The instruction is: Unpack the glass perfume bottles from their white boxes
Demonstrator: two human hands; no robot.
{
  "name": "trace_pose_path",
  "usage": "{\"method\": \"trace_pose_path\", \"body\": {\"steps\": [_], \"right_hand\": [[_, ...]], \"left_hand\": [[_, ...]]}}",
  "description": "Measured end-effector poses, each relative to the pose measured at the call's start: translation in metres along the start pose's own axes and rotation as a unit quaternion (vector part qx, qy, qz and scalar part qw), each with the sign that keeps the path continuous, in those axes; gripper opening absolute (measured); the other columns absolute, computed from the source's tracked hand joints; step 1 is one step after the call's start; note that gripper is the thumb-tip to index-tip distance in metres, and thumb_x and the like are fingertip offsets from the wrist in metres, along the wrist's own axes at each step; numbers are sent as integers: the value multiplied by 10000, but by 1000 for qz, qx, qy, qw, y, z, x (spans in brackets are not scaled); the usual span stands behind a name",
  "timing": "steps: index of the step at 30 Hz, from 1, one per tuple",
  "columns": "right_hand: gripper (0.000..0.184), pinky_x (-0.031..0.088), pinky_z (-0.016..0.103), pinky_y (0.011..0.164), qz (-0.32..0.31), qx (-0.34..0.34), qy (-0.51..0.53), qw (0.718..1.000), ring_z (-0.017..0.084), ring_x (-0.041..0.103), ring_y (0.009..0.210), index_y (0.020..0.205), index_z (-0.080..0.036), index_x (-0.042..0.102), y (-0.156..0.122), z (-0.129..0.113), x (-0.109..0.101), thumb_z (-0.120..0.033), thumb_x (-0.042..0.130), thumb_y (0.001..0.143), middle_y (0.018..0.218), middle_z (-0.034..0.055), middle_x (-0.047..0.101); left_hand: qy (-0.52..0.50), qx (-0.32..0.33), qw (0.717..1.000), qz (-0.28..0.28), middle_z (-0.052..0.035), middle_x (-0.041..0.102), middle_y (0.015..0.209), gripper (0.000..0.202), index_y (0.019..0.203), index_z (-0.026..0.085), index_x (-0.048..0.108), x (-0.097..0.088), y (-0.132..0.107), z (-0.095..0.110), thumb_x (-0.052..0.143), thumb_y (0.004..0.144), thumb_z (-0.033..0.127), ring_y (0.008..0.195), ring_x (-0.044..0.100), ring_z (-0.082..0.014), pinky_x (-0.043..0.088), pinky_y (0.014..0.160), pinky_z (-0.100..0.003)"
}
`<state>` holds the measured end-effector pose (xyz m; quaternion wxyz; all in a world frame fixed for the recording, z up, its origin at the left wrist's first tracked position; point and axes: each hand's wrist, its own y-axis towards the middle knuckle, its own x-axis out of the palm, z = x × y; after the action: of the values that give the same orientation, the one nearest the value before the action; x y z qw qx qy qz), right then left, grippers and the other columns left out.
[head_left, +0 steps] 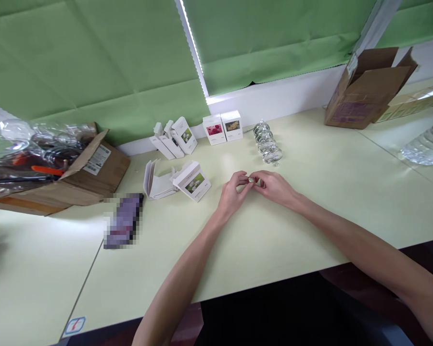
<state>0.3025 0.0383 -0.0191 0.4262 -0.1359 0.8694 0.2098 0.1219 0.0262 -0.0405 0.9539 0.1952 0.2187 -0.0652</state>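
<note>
Left hand (232, 193) and right hand (275, 186) at a table (281, 240), fingers of both pinched on a small pale object (251, 179), white box (194, 182) nearby

Bare hands (232, 196) and forearms (191, 264), black clothing (267, 315) below

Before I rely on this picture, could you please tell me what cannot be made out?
All in the head view:
Small item between left hand and right hand: too small, partly covered by fingers.
Purple object: pixelated.
Clear ribbed bottle: cut off by the right edge.
Inside of tall cardboard box: hidden by its flaps.
</note>
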Motion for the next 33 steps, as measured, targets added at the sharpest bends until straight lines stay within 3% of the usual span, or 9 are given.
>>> {"method": "trace_pose_path", "body": {"steps": [7,17,21,24,28,30,31,33], "right_hand": [[293,468,345,743,92,112,-135,980,266,673,872,1159,-182,680,10,40,-22,-215,554,896,1063,108,741],[288,488,356,742,117,112,-161,974,277,685,856,1135,-215,664,17,50,-14,-241,555,870,988,90,749],[305,489,370,753,120,109,-158,974,291,688,875,1155,-197,661,16,49,-16,-249,566,870,1035,107,750],[345,477,370,717,136,107,-167,971,296,686,844,1197,-189,646,12,42,-21,-314,580,882,1071,115,749],[314,446,352,681,183,69,-193,962,311,674,937,1127,-194,687,3,25,-29,-370,504,942,1074,127,747],[313,436,349,666,202,51,-199,958,301,674,932,1088,-189,705,-1,18,-32,-365,482,955,1055,133,749],[312,435,350,658,207,41,-201,957,292,677,902,1073,-187,711,-3,15,-32,-362,480,956,1037,134,752],[301,435,348,648,213,18,-204,955,265,676,822,1042,-191,719,-5,14,-33,-358,483,957,1004,126,759]], "left_hand": [[57,14,998,17,-71,706,1114,180,1120,216,568,-5,1,0,576,947,265,935,717,-166,570,860,-314],[91,44,995,22,-59,698,1065,125,1046,212,623,-8,0,-1,548,951,239,915,693,-163,559,868,-314],[110,77,991,31,-77,694,1106,124,1039,208,625,-16,0,9,540,959,248,955,679,-174,555,884,-322],[145,137,976,83,-87,693,1122,139,1033,209,623,-37,-1,30,510,983,273,1035,668,-185,544,928,-333],[220,179,922,265,-72,666,1126,177,1096,209,598,-87,-3,55,530,983,327,1148,619,-209,491,1034,-403],[240,136,904,326,-80,623,1220,284,1177,215,560,-116,-5,54,563,965,404,1234,564,-235,452,1083,-447],[238,99,908,329,-87,592,1281,372,1236,224,526,-129,-8,49,583,948,453,1252,549,-242,455,1079,-452],[196,21,941,276,-117,555,1347,550,1341,236,444,-153,-15,31,619,907,524,1201,582,-236,511,1006,-412]]}}
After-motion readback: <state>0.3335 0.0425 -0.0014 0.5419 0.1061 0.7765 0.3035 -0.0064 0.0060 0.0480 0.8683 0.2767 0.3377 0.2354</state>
